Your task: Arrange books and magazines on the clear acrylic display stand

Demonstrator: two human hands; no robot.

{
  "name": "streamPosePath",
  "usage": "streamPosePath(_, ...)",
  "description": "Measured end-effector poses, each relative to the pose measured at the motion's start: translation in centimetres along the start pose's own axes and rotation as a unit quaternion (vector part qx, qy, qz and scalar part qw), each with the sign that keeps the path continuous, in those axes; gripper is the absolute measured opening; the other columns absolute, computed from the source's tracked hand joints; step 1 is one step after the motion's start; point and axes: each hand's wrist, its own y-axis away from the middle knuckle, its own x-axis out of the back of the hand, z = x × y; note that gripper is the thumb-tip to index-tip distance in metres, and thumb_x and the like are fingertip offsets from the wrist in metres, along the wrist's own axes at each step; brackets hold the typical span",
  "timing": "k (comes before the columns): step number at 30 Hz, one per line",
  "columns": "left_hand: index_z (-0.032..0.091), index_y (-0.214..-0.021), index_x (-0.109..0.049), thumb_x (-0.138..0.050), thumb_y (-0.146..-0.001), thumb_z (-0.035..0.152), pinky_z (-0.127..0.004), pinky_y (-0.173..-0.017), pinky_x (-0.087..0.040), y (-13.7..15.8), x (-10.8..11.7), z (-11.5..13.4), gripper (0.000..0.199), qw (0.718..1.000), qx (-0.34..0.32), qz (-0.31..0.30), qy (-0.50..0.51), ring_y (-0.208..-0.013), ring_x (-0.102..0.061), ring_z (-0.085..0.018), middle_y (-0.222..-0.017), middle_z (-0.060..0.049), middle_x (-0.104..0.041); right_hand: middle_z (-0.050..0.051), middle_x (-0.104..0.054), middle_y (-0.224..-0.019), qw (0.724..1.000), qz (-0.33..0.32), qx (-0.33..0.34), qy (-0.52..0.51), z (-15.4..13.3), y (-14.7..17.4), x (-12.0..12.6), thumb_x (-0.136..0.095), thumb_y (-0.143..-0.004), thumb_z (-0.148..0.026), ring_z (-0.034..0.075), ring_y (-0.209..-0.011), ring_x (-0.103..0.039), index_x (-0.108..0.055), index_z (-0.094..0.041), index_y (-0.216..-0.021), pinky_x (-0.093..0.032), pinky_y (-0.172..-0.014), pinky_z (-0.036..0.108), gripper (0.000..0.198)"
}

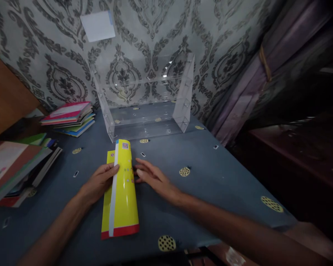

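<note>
A glossy yellow booklet (124, 199) with a red bottom edge, a pale stripe and a small QR code is bent over into a curve above the table. My left hand (100, 181) is closed on its left side, thumb on the front and the other fingers partly hidden behind it. At the booklet's right edge is my right hand (155, 181), its fingers apart and slightly bent, the tips at or very near the curved cover. Whether those fingertips press on it is hard to see.
Behind the booklet stands a clear acrylic rack (183, 96) against the patterned wall. Two stacks of books, one farther back (69, 114) and one nearer (19, 166), lie on the left. A blue pineapple-print cloth (205, 195) covers the table. A tied curtain (246, 96) hangs at right.
</note>
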Motion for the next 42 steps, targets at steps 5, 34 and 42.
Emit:
streamPosePath(5, 0.012, -0.101, -0.076, -0.082, -0.076, 0.043, -0.037, -0.082, -0.058, -0.1, 0.7, -0.1, 0.040, 0.998, -0.013, -0.059, -0.013, -0.089, -0.074, -0.028, -0.090, -0.012, -0.078, 0.010, -0.066, -0.127, 0.999, -0.001, -0.005, -0.052, -1.3, -0.1, 0.0, -0.067, -0.086, -0.061, 0.026, -0.113, -0.064, -0.058, -0.027, -0.136, -0.049, -0.104, 0.051, 0.061)
streamPosePath(34, 0.022, -0.116, -0.073, -0.072, -0.086, 0.041, -0.042, -0.092, -0.056, 0.1, 1.7, -0.2, 0.035, 0.992, -0.037, -0.113, -0.045, -0.103, -0.071, -0.028, -0.118, -0.012, -0.073, 0.003, -0.075, -0.086, 0.991, 0.017, -0.088, -0.099, -2.2, 0.5, 0.4, -0.077, -0.077, -0.059, 0.018, -0.070, -0.072, -0.057, -0.020, -0.118, -0.058, -0.067, 0.033, 0.060)
streamPosePath(42, 0.021, -0.117, -0.069, -0.050, -0.095, 0.043, -0.051, -0.109, -0.042, -1.2, 4.0, -1.3, 0.037, 0.792, -0.299, 0.117, -0.520, -0.126, -0.055, -0.033, -0.128, -0.015, -0.064, 0.009, -0.069, -0.123, 0.994, 0.104, 0.017, -0.018, -0.8, -0.9, 1.9, -0.073, -0.078, -0.039, 0.023, -0.091, -0.073, -0.051, -0.025, -0.122, -0.062, -0.074, 0.039, 0.051)
